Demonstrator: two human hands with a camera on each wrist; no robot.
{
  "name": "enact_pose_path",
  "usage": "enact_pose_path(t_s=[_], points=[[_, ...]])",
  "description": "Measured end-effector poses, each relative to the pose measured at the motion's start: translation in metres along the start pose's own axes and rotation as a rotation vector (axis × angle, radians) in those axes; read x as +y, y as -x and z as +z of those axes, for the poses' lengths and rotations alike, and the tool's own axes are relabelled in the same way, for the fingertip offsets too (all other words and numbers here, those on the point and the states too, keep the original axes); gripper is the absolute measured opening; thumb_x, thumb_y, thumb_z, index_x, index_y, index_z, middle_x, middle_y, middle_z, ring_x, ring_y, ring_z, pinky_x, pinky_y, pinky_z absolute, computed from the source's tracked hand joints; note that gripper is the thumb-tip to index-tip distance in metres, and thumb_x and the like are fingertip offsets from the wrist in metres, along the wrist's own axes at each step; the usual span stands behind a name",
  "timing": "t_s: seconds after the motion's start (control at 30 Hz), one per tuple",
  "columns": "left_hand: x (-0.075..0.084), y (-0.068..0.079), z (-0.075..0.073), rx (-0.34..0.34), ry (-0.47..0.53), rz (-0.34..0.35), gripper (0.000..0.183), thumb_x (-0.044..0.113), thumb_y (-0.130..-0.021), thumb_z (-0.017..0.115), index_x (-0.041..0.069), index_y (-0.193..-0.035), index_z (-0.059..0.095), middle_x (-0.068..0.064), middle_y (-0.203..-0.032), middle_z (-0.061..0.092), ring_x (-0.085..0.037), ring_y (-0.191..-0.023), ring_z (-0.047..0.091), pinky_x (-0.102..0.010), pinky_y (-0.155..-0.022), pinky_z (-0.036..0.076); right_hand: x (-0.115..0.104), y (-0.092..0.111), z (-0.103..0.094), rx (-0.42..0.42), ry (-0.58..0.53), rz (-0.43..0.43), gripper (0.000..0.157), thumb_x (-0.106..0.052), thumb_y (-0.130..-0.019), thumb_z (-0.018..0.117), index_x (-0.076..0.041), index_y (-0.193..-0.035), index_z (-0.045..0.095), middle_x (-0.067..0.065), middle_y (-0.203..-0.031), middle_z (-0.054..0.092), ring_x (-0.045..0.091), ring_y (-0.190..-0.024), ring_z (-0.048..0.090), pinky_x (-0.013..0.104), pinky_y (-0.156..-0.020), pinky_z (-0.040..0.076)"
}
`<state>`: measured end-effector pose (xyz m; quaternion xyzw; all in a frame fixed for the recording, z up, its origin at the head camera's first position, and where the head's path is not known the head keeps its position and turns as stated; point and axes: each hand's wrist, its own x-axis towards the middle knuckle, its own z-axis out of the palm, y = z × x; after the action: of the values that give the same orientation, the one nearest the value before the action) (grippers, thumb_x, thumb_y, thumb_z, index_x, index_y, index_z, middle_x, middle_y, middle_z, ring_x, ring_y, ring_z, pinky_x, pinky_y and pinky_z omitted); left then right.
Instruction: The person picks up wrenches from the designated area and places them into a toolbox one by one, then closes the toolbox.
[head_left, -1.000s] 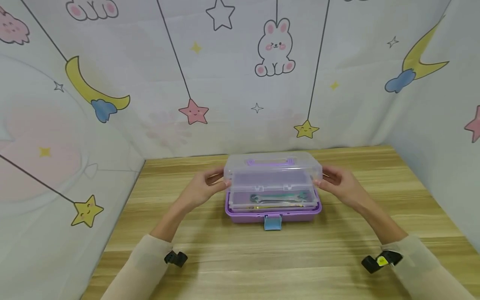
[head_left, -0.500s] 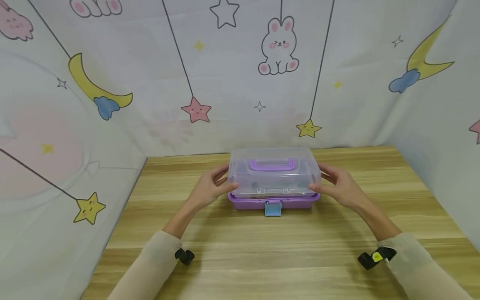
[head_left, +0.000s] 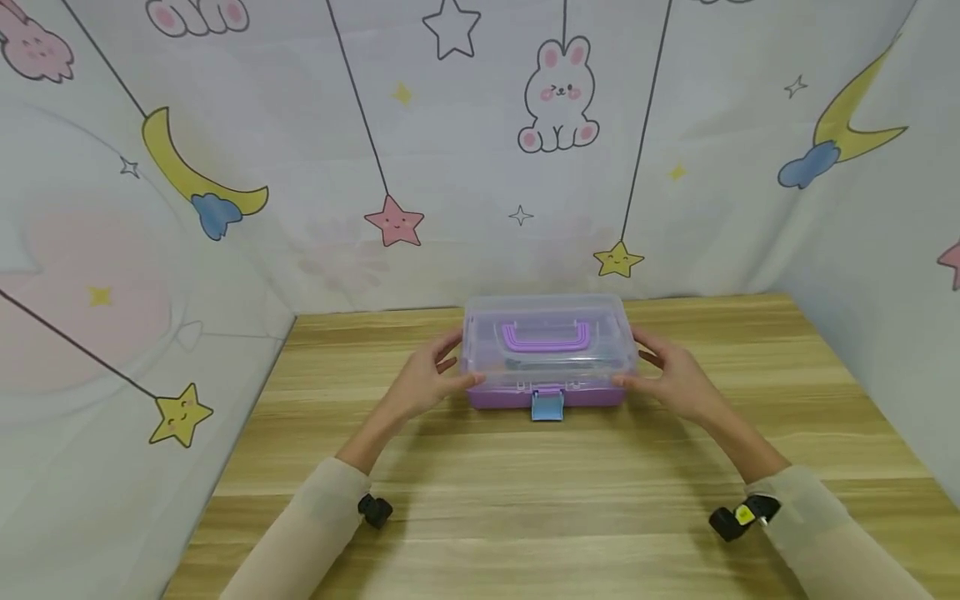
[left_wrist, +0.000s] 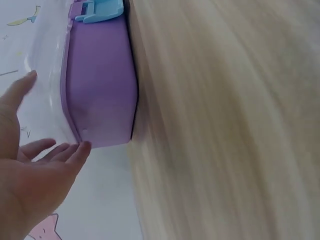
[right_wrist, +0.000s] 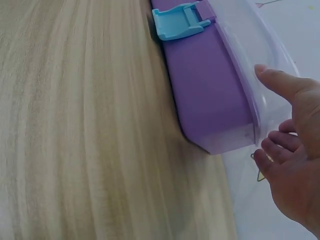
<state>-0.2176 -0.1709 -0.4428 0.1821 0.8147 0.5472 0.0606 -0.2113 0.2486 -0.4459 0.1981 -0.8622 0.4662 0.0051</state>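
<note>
A plastic toolbox [head_left: 506, 400] with a purple base stands near the back of the table. Its clear lid [head_left: 487, 337] lies down over the base, a purple handle [head_left: 546, 347] folded on top. At the front, the light blue latch [right_wrist: 177, 22] hangs outward, unfastened. My left hand [head_left: 427, 382] is at the lid's left end, thumb along the front and fingers extended by the side. Mirroring it, my right hand [head_left: 673, 382] rests at the right end with its thumb at the front corner. What lies inside shows only dimly through the lid.
The wood-patterned table [head_left: 555, 508] stretches in front of the toolbox. Behind and at both sides hangs a white cloth [head_left: 465, 175] printed with stars, moons and rabbits. A black wrist camera [head_left: 375, 510] sits on the left sleeve and another black camera [head_left: 727, 523] on the right.
The lid has swung down from partly raised onto the base, covering the tray and the wrench seen earlier. Both hands have followed it at its ends. The latch still hangs loose.
</note>
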Motion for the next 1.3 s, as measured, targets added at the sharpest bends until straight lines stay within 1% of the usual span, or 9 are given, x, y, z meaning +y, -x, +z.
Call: enact_pose_path(t_s=[0.2, 0.37, 0.47, 0.57, 0.67, 0.77, 0.9, 1.03, 1.3], points=[[0.008, -0.002, -0.012, -0.003, -0.012, -0.085, 0.075, 0.047, -0.103, 0.069, 0.009, -0.162, 0.041, -0.01, -0.163, 0.046, -0.027, -0.152, 0.042, -0.051, -0.121, 0.039, -0.015, 0.003, -0.005, 0.029, 0.119, 0.027, 0.085, -0.031, -0.092, 0.086, 0.0, -0.159, 0.043, 0.025, -0.162, 0.043, 0.052, -0.145, 0.043, 0.062, -0.118, 0.039], [0.011, -0.011, -0.016, 0.041, -0.032, -0.162, 0.082, 0.059, -0.103, 0.061, 0.009, -0.164, 0.037, -0.011, -0.161, 0.047, -0.031, -0.148, 0.047, -0.051, -0.117, 0.045, -0.039, 0.005, -0.007, 0.133, 0.133, -0.088, 0.07, -0.021, -0.093, 0.086, 0.0, -0.151, 0.052, 0.021, -0.153, 0.053, 0.045, -0.139, 0.051, 0.056, -0.115, 0.044], [0.01, -0.018, -0.015, 0.043, -0.017, -0.184, 0.082, 0.059, -0.106, 0.056, 0.009, -0.166, 0.032, -0.014, -0.162, 0.043, -0.035, -0.147, 0.046, -0.052, -0.111, 0.05, -0.053, 0.007, -0.004, 0.134, 0.082, -0.176, 0.061, -0.013, -0.093, 0.084, 0.001, -0.146, 0.057, 0.019, -0.145, 0.06, 0.036, -0.134, 0.056, 0.043, -0.113, 0.048], [0.01, -0.026, -0.012, 0.031, 0.068, -0.218, 0.079, 0.056, -0.108, 0.053, 0.008, -0.166, 0.028, -0.019, -0.163, 0.039, -0.038, -0.147, 0.045, -0.053, -0.108, 0.053, -0.067, 0.013, 0.007, 0.065, -0.064, -0.217, 0.051, -0.005, -0.096, 0.078, 0.003, -0.143, 0.058, 0.021, -0.138, 0.063, 0.034, -0.128, 0.06, 0.031, -0.111, 0.05], [0.008, -0.034, -0.009, 0.015, 0.157, -0.264, 0.078, 0.054, -0.11, 0.051, 0.008, -0.167, 0.025, -0.022, -0.164, 0.036, -0.04, -0.147, 0.043, -0.057, -0.108, 0.052, -0.078, 0.021, 0.021, -0.053, -0.258, -0.148, 0.043, -0.005, -0.102, 0.071, 0.004, -0.141, 0.058, 0.024, -0.136, 0.063, 0.035, -0.127, 0.062, 0.025, -0.107, 0.051], [0.006, -0.04, -0.008, 0.01, 0.212, -0.313, 0.078, 0.054, -0.109, 0.051, 0.008, -0.167, 0.024, -0.021, -0.166, 0.034, -0.043, -0.148, 0.042, -0.06, -0.11, 0.049, -0.081, 0.027, 0.038, -0.137, -0.342, -0.036, 0.041, -0.014, -0.105, 0.069, 0.004, -0.14, 0.059, 0.025, -0.137, 0.063, 0.035, -0.127, 0.063, 0.025, -0.104, 0.054], [0.006, -0.044, -0.01, 0.006, 0.246, -0.363, 0.08, 0.056, -0.108, 0.052, 0.011, -0.167, 0.023, -0.015, -0.169, 0.03, -0.044, -0.15, 0.039, -0.06, -0.111, 0.048, -0.072, 0.03, 0.056, -0.181, -0.308, 0.04, 0.042, -0.023, -0.105, 0.07, 0.003, -0.137, 0.062, 0.019, -0.133, 0.067, 0.03, -0.124, 0.066, 0.024, -0.102, 0.055], [0.006, -0.046, -0.01, -0.014, 0.273, -0.38, 0.08, 0.055, -0.108, 0.053, 0.011, -0.168, 0.023, -0.013, -0.17, 0.03, -0.042, -0.151, 0.038, -0.06, -0.112, 0.048, -0.059, 0.032, 0.068, -0.194, -0.257, 0.045, 0.042, -0.022, -0.105, 0.071, 0.007, -0.133, 0.064, 0.016, -0.126, 0.071, 0.027, -0.117, 0.069, 0.027, -0.1, 0.056], [0.006, -0.048, -0.008, -0.011, 0.291, -0.388, 0.078, 0.055, -0.108, 0.054, 0.011, -0.166, 0.027, -0.012, -0.169, 0.033, -0.041, -0.15, 0.04, -0.061, -0.111, 0.048, -0.041, 0.034, 0.081, -0.159, -0.129, 0.067, 0.046, -0.024, -0.1, 0.077, 0.012, -0.128, 0.065, 0.021, -0.121, 0.072, 0.03, -0.111, 0.071, 0.041, -0.099, 0.059]])
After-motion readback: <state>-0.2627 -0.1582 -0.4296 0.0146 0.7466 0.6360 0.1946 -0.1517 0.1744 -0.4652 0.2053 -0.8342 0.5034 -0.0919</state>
